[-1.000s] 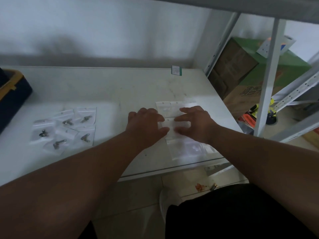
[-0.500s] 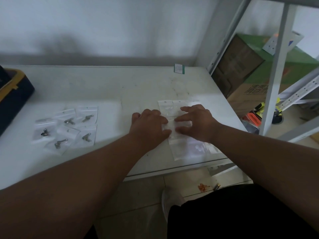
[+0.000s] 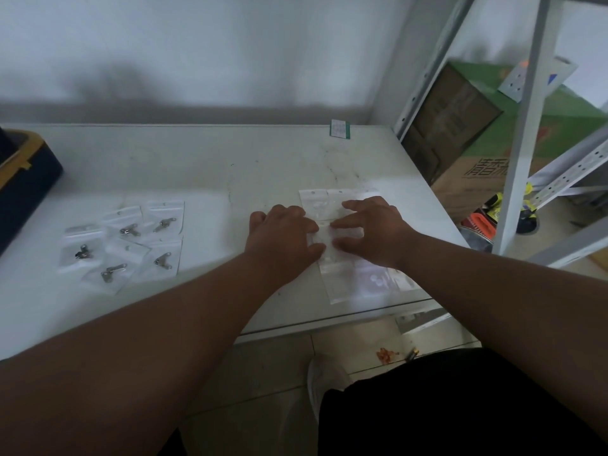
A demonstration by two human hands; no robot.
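Bent fingertips (image 3: 314, 227) of the left hand (image 3: 283, 238) and the right hand (image 3: 375, 232) meet, thumbs almost touching, on a pile of clear bags (image 3: 348, 281). Whether they pinch the top bag or merely press on it cannot be told. The pile lies near the front right edge of a white table (image 3: 230, 166), well apart from bagged metal parts (image 3: 128, 241) and a dark case (image 3: 23, 179) at left.
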